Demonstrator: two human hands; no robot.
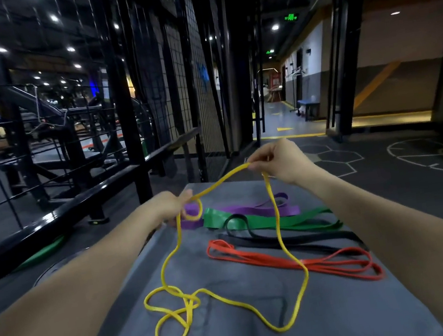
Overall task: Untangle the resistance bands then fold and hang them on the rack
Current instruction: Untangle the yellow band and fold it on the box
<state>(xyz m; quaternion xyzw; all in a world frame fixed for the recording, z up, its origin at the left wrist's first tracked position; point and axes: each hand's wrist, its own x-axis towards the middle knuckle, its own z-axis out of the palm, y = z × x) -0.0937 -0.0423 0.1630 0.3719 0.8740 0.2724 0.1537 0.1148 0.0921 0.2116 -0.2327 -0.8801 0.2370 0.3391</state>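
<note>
On the near part of the grey counter (pixel 338 323) the yellow resistance band (pixel 278 228) lies in tangled loops, its strands rising to both hands. Farther back lie the red band (pixel 280 259), black band (pixel 297 238), green band (pixel 265 220) and purple band (pixel 249 208). The left hand (pixel 170 207) pinches a small yellow loop in curled fingers, while the right hand (pixel 279 160), farther and higher, pinches the band's top between thumb and fingers.
</note>
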